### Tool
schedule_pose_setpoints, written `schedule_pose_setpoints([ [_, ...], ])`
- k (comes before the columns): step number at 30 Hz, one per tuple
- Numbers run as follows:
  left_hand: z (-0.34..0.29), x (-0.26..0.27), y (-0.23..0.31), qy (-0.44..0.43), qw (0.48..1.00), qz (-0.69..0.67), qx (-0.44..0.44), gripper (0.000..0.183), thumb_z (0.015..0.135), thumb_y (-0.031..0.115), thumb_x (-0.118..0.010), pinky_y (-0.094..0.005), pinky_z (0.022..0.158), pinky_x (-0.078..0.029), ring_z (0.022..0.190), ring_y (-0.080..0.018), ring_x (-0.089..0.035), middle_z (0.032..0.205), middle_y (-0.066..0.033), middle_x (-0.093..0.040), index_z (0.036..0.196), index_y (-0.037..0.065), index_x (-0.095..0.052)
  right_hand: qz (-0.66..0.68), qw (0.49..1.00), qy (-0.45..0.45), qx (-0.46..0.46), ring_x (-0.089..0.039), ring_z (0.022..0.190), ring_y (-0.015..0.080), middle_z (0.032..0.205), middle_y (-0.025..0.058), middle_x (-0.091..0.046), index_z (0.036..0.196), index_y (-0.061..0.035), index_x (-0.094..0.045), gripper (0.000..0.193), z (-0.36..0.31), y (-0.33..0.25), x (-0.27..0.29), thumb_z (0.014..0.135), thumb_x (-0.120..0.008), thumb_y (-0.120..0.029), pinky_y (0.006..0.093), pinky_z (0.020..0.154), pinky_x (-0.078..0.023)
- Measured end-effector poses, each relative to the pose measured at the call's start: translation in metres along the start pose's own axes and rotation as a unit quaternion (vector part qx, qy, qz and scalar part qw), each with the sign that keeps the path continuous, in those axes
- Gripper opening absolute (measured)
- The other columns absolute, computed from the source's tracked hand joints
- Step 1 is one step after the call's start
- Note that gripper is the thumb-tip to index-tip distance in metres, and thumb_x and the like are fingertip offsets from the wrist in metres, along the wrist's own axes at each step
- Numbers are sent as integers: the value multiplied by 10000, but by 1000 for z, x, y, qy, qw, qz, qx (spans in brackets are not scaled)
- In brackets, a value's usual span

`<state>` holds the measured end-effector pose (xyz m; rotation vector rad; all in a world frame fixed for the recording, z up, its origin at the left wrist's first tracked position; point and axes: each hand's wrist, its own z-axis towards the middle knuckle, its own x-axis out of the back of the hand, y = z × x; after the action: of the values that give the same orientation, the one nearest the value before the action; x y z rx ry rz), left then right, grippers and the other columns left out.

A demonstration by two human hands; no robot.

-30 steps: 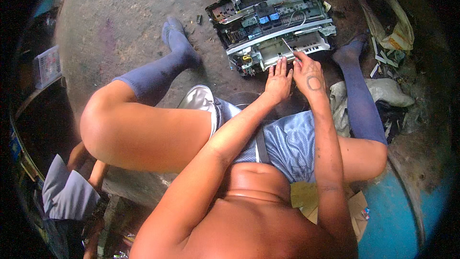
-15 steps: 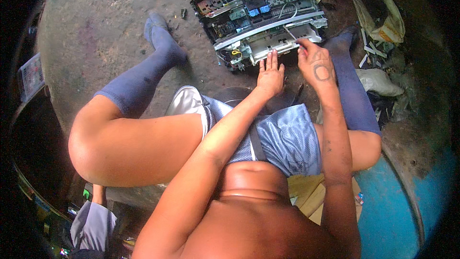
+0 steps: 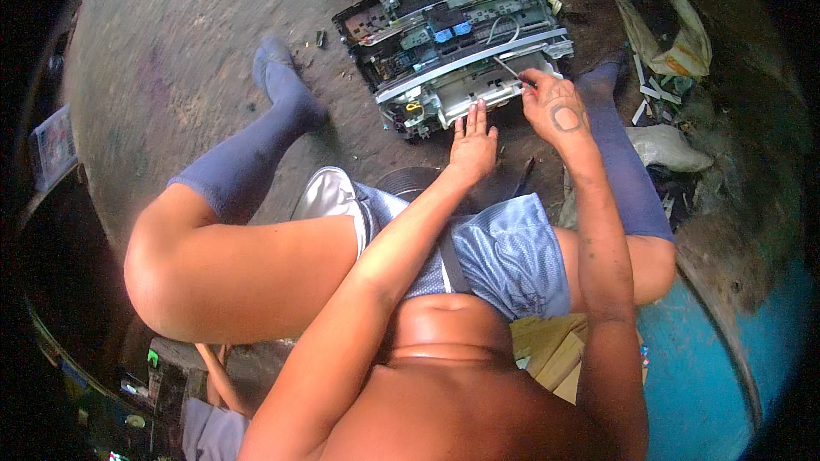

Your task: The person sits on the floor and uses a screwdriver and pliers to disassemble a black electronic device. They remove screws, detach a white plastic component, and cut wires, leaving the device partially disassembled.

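On the ground between my feet lies a stripped-down printer (image 3: pixel 418 77), its inner frame, rails and blue parts exposed. A loose white cable curves over its right half. My left hand (image 3: pixel 475 147) lies with straightened fingers against the white near edge of the printer. Closed around a screwdriver (image 3: pixel 506 67), my right hand (image 3: pixel 555 109) is just right of it. The shaft points far-left into the printer, next to the long metal rail; what the tip touches is too small to tell. Most of the handle is hidden in my fingers.
An open pale sack (image 3: pixel 696 55) stands at the far right, with white scrap strips (image 3: pixel 642 77) below it. A greyish-white bag (image 3: pixel 670 148) lies beside my right leg. Behind me at lower left another person's arm (image 3: pixel 224 380) shows. Cardboard (image 3: pixel 559 363) lies under me.
The screwdriver and my right hand have shifted slightly left and away from me, the shaft now reaching the rail. My left hand stays at the near edge. The other person's arm has moved rightward.
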<state>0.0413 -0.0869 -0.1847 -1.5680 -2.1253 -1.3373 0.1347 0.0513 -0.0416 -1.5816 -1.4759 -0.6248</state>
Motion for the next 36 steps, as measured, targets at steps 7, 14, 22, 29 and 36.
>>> schedule_pose_setpoints([
  [7,1,10,1,-35,999,-8,0,422,1026,172,-425,-571,1235,-170,1561,-418,-68,1676,-269,2,1427,120,-547,10,999,33,19,-687,982,440,1048,241,-718,1158,-89,-712,291,3,14,-16,918,-607,-216,512,885,-555],
  [14,6,-6,-5,-2,999,-34,-14,539,887,345,-723,-583,1233,-167,1562,-417,-69,1674,-277,8,1331,70,-590,6,1000,13,7,-684,1014,427,1074,227,-719,1145,-91,-718,297,12,8,-10,904,-598,-216,494,904,-557],
  [22,-5,17,-3,-38,998,-36,-25,451,993,223,-557,-588,1223,-198,1560,-422,-57,1675,-271,31,1426,99,-544,-30,999,-36,0,-674,1035,407,1068,211,-720,1141,-72,-704,286,24,-9,15,896,-609,-184,480,920,-532],
  [29,-4,17,1,-55,996,-62,-20,756,823,371,-799,-579,1232,-176,1559,-434,-27,1665,-294,43,1463,95,-508,-73,996,-41,31,-664,1001,421,1034,214,-714,1148,-67,-692,291,35,-9,25,890,-622,-182,488,903,-524],
  [36,-5,5,2,-31,997,-74,-7,662,828,289,-766,-561,1242,-152,1567,-407,-31,1676,-270,33,1417,74,-551,-102,989,-93,50,-677,957,417,980,212,-719,1115,-83,-692,232,43,-21,34,908,-611,-148,490,862,-511],
])
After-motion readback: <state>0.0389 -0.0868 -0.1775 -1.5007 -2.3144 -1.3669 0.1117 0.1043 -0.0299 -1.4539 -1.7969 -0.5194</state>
